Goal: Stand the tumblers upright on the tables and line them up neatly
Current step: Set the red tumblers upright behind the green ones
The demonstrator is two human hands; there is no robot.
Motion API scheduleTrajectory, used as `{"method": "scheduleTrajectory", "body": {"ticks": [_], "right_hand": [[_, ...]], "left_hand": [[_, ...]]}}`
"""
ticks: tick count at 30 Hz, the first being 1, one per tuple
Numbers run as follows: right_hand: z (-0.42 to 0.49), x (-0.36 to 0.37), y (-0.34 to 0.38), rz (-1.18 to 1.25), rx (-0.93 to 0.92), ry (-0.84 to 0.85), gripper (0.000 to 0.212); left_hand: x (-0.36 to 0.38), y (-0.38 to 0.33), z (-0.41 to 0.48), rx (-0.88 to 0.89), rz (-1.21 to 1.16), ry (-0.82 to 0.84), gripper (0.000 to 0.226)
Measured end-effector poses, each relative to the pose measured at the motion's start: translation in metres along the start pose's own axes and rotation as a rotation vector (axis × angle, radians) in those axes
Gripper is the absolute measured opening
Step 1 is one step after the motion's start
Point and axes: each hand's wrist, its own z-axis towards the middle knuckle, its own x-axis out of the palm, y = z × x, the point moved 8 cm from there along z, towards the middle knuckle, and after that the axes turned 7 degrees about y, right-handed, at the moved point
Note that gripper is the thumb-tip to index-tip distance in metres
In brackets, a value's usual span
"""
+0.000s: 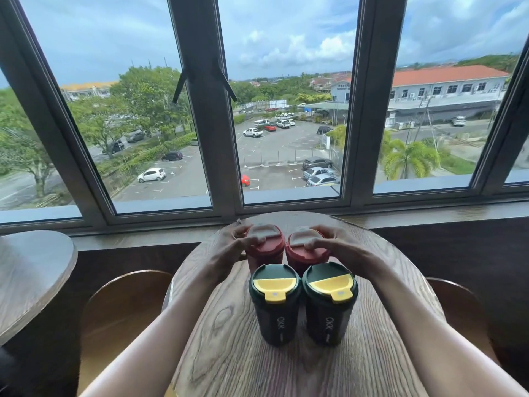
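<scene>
green tumblers [302,305] nearest; hands [229,247] grip red tumblers [284,247] behind.

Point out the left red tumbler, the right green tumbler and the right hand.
left red tumbler [266,244]: head view, on its red lid.
right green tumbler [329,316] : head view, on its dark body.
right hand [333,242]: head view, on the knuckles.

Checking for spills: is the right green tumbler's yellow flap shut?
Shut, it seems. The yellow flap lies flat on the right green tumbler, which stands upright on the table.
</scene>
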Motion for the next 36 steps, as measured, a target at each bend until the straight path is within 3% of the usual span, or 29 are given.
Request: {"method": "scheduleTrajectory", "body": {"ticks": [5, 11, 22, 25, 30, 32, 36], "right_hand": [[-0.002, -0.004, 0.005, -0.012, -0.010, 0.000, 0.056], [-0.006, -0.007, -0.007, 0.008, 0.031, -0.052, 0.044], [-0.014, -0.008, -0.003, -0.098, 0.036, -0.131, 0.074], [-0.021, -0.010, 0.012, -0.174, -0.010, -0.179, 0.058], [-0.034, -0.010, 0.062, -0.405, -0.138, -0.351, 0.034], [-0.032, 0.002, 0.080, -0.497, -0.153, -0.321, 0.031], [-0.023, 0.048, 0.113, -0.622, -0.265, -0.211, 0.029]], "left_hand": [[0.007, -0.001, -0.009, -0.016, -0.029, 0.028, 0.045], [0.011, 0.003, -0.014, -0.036, -0.042, 0.051, 0.050], [0.019, 0.006, -0.019, -0.054, 0.002, 0.080, 0.059], [0.013, -0.006, -0.022, -0.003, 0.122, -0.015, 0.059], [-0.015, -0.036, -0.049, 0.119, 0.352, -0.263, 0.035], [-0.021, -0.049, -0.067, 0.157, 0.433, -0.332, 0.017], [-0.034, -0.067, -0.108, 0.180, 0.580, -0.434, 0.011]]}}
